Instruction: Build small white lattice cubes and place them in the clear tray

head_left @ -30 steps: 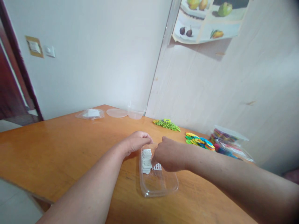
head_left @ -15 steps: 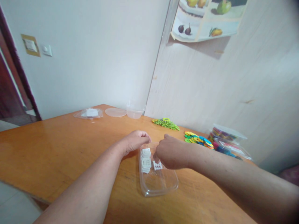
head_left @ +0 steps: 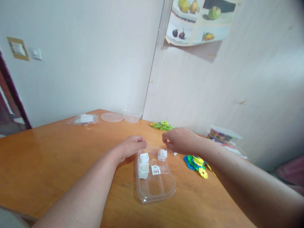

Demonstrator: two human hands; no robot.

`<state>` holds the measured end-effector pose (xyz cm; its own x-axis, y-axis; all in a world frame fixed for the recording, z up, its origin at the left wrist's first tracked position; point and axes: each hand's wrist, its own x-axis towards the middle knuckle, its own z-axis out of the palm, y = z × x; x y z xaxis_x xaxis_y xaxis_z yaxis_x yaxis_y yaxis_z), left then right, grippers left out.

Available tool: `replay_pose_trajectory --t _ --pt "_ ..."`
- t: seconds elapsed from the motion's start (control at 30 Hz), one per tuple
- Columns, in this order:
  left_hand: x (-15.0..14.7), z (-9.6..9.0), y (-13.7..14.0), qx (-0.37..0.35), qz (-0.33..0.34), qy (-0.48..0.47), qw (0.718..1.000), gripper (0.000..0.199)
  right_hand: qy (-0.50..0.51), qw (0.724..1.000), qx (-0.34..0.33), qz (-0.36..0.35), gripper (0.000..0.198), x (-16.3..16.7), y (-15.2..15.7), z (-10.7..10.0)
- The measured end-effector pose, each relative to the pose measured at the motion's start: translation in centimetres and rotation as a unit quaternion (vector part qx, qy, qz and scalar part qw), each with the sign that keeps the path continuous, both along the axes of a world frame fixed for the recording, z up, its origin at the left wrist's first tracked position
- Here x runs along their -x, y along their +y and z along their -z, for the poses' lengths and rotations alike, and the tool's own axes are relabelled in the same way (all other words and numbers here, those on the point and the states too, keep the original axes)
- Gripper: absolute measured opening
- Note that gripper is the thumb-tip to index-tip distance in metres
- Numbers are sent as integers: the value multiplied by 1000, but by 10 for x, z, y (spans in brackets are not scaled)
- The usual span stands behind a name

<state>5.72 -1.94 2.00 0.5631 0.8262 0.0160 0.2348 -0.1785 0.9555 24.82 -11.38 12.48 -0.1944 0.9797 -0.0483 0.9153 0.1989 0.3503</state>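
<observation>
A clear plastic container (head_left: pixel 155 198) lies open on the wooden table in front of me. Stacks of white, window-shaped plastic pieces (head_left: pixel 143 167) line its left side. One white window piece (head_left: pixel 155 170) lies flat near the middle, and a small white stack (head_left: pixel 162 155) sits at its far right. My left hand (head_left: pixel 134 146) has its fingers curled at the container's far left rim. Just beyond the right rim hovers my right hand (head_left: pixel 180 141), fingers bent down and slightly apart, nothing visible between them. Below it, part of another white piece (head_left: pixel 174 152) shows on the table.
Colourful flower-shaped discs (head_left: pixel 196 163) lie right of the container, partly behind my forearm. Green pieces (head_left: pixel 162 126) are heaped near the wall. Filled clear boxes (head_left: pixel 224 136) stand at right. A round lid (head_left: pixel 112 117), a clear tub (head_left: pixel 132 117) and flat packaging (head_left: pixel 83 119) sit at the back.
My right hand has let go of the white window piece in the container and moved away, past the right rim. My left hand stays at the rim. The view has shifted slightly right.
</observation>
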Motion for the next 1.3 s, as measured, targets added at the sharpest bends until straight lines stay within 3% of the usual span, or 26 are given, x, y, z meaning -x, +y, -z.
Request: replay_pose_trajectory --t 0.17,0.33,0.47,0.83,0.93,1.07,1.3 --pt "1 1 3 -42 3 22 999 25 62 996 50 27 31 -25 12 23" --pt "2 1 3 -49 11 33 998 25 116 991 50 30 46 -34 18 41" --pt "2 -1 2 -48 11 31 998 25 137 988 65 36 50 -35 21 46" --pt "3 -3 1 -45 19 30 998 21 154 983 86 49 37 -34 23 47" --pt "2 -1 2 -48 15 32 998 23 172 983 52 25 35 -37 21 42" --pt "1 -2 1 -28 8 3 1000 32 230 972 -42 -13 31 -33 15 34" --pt "1 -19 -15 18 49 -140 989 38 336 911 -172 -167 34 -7 3 32"
